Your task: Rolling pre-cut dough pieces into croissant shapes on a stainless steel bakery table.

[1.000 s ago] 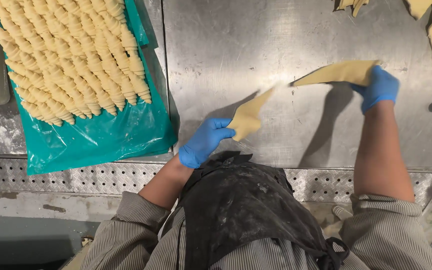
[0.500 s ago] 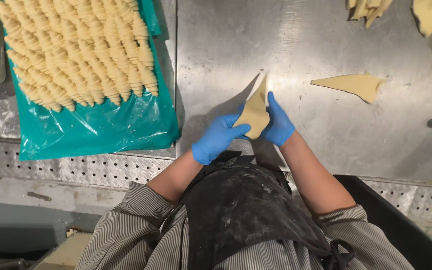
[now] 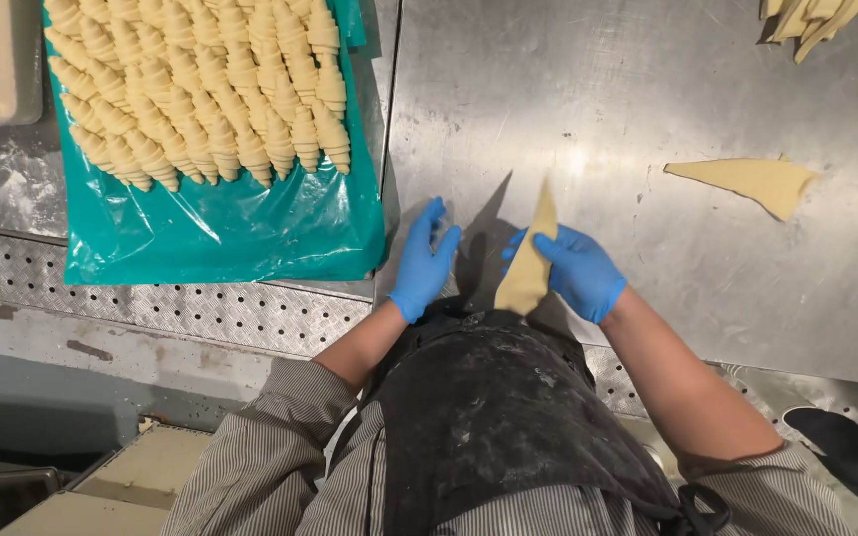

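The dough triangle (image 3: 528, 260) stands near the front edge of the steel bench (image 3: 628, 89), its narrow tip pointing away from the person and its wide end low, just above the dark apron (image 3: 489, 407). The right hand (image 3: 578, 270) in a blue glove holds it along its right side, fingers (image 3: 553, 243) curled lightly against the dough, not fully closed. The left hand (image 3: 427, 260), also gloved in blue, is just beside it to the left, apart from the dough, fingers spread open and holding nothing.

The dough is pale yellow, smooth and flat, a long thin wedge. A second triangle (image 3: 752, 182) lies flat well to the right on the bench, with bare scratched steel all around it and between it and the hands. More cut strips (image 3: 806, 20) lie at the far right corner, cut off by the top edge of the view.

To the left, past a seam in the bench, a teal plastic sheet (image 3: 220, 233) carries tight rows of rolled croissants (image 3: 201, 89), ridged and pointed at both ends. The sheet's near part is bare and wrinkled. Below it runs a perforated metal strip (image 3: 201, 308) along the bench front.
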